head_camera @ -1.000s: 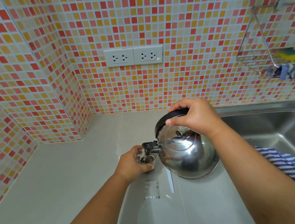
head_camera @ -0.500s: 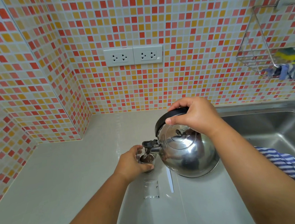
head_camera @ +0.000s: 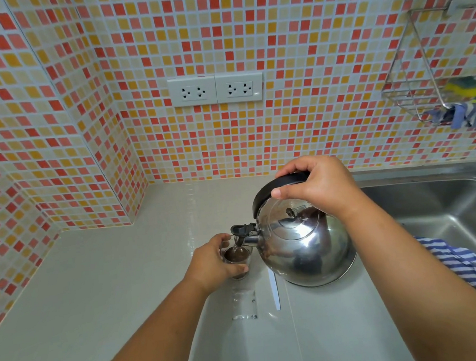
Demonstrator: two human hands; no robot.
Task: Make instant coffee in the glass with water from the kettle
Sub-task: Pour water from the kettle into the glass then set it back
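Note:
A small clear glass (head_camera: 239,259) stands on the grey counter (head_camera: 101,281) with dark brown liquid inside. My left hand (head_camera: 209,262) wraps around its left side. My right hand (head_camera: 318,186) grips the black handle of a shiny steel kettle (head_camera: 302,243), which is tilted left. Its black-capped spout sits right over the glass rim, and a thin stream of water runs into the glass.
A white plastic spoon (head_camera: 274,289) and an empty clear sachet (head_camera: 244,305) lie on the counter near the glass. A steel sink (head_camera: 440,205) lies to the right, a striped cloth (head_camera: 466,269) over its edge. A wire rack (head_camera: 436,91) hangs on the tiled wall; sockets (head_camera: 215,89) above.
The kettle stays tilted over the glass with almost no shift. The dark liquid in the glass stands a little higher than before.

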